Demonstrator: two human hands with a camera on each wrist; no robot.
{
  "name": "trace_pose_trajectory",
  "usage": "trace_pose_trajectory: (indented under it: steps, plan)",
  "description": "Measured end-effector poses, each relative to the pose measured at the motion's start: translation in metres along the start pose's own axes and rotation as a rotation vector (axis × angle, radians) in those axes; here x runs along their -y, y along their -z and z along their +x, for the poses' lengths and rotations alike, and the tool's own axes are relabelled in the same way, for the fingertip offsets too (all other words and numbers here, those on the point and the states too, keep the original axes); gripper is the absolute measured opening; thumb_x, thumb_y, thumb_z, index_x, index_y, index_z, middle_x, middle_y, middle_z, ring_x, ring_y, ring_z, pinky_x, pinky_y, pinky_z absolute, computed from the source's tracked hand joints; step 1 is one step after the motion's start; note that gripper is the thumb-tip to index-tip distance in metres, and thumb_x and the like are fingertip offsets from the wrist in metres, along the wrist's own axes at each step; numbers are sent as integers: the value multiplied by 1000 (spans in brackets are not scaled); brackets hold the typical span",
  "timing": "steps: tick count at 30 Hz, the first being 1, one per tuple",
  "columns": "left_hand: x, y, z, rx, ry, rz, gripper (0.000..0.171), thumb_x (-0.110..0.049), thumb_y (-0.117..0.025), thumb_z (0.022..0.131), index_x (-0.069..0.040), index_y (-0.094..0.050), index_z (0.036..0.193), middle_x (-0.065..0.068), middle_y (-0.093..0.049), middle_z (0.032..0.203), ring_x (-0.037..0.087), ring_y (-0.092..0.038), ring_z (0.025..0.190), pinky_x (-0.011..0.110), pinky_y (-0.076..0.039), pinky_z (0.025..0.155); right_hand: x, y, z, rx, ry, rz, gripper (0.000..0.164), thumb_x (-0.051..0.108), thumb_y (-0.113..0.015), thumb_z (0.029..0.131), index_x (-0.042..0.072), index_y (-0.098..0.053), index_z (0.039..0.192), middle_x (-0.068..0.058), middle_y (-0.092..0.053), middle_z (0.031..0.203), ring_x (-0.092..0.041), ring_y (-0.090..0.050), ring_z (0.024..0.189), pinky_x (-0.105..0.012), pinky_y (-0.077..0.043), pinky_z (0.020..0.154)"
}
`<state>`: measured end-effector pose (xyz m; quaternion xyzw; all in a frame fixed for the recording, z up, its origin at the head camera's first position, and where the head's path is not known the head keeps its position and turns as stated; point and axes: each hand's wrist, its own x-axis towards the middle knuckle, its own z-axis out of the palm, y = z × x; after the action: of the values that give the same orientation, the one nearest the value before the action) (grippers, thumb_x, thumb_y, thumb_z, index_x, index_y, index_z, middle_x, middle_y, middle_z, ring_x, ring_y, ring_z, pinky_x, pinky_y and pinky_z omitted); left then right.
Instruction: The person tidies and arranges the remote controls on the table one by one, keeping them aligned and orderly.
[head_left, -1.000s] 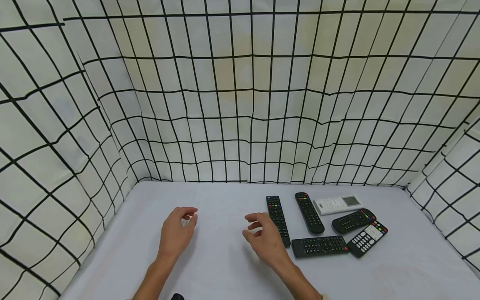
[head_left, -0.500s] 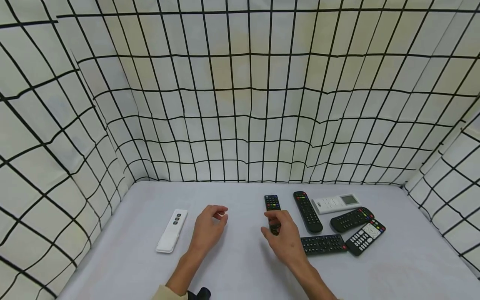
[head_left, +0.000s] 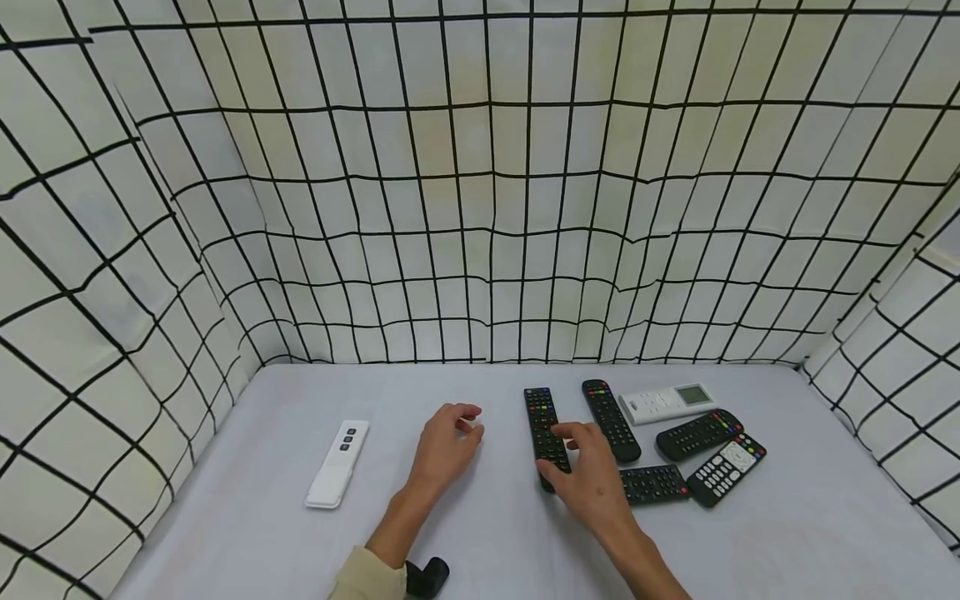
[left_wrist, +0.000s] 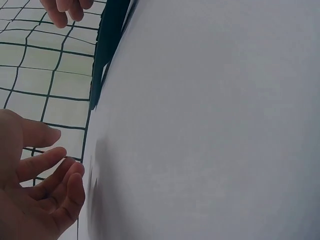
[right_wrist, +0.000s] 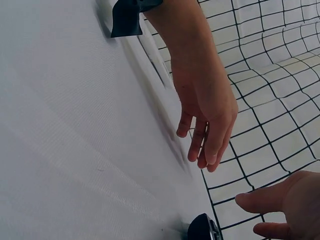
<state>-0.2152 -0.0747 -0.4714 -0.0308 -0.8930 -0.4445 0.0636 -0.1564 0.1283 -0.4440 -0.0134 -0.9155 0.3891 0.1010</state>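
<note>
My left hand [head_left: 446, 450] hovers over the white cloth with loosely bent fingers and nothing in them. To its left lies a slim white remote control [head_left: 337, 465] with a few dark buttons. My right hand [head_left: 588, 479] is above the right side of a long black remote control [head_left: 542, 421], its thumb and index finger spread over the lower part. In the right wrist view, the right hand [right_wrist: 287, 202] appears apart from a black remote end [right_wrist: 202, 227]. My left hand [left_wrist: 42, 185] also shows in the left wrist view, its fingers holding nothing.
Several more remotes lie on the right: a black one [head_left: 611, 421], a white one with a screen [head_left: 667, 404], a short black one [head_left: 699, 435], one with white keys [head_left: 726, 469], and one partly covered by my hand [head_left: 654, 485]. Gridded cloth walls [head_left: 510, 250] surround the table.
My left hand has moved right, and the slim white remote now shows where it was. My right hand has shifted right to the long black remote.
</note>
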Motion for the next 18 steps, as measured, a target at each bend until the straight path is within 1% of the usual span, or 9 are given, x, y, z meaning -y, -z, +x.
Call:
trace_pose_trajectory:
  steps: [2, 4, 10, 13, 18]
  plan:
    - [-3, -4, 2, 12, 9, 13, 27, -14, -71, 96, -7, -73, 122, 6, -70, 111, 20, -65, 99, 33, -52, 83, -2, 1, 0, 5, 0, -24, 49, 15, -90, 79, 7, -70, 123, -15, -65, 123, -29, -64, 110, -44, -54, 87]
    - [-5, -9, 5, 21, 3, 27, 29, -13, -72, 95, -7, -73, 123, 7, -70, 111, 20, -65, 98, 34, -52, 83, -3, 2, 0, 12, -6, -48, 52, 17, -92, 77, 7, -70, 123, -16, -65, 122, -30, -64, 108, -46, -54, 86]
    - [-11, -21, 12, 63, 6, 64, 35, -15, -75, 93, -8, -72, 128, 10, -69, 116, 18, -64, 94, 33, -52, 80, -7, 2, -1, 47, -23, -108, 63, 21, -96, 72, 6, -69, 126, -19, -66, 120, -32, -65, 108, -54, -53, 91]
    - [-13, -26, 16, 85, -4, 78, 39, -16, -76, 93, -7, -71, 131, 11, -68, 123, 16, -64, 91, 33, -52, 79, -9, 0, -1, 57, -26, -142, 68, 24, -97, 69, 6, -67, 128, -19, -67, 121, -33, -66, 110, -57, -52, 94]
    - [-19, -33, 21, 117, -27, 80, 45, -20, -76, 93, -7, -67, 136, 13, -64, 137, 15, -66, 90, 35, -54, 82, -9, -3, -1, 65, -31, -190, 75, 26, -98, 68, 5, -66, 131, -20, -68, 122, -34, -67, 113, -60, -50, 99]
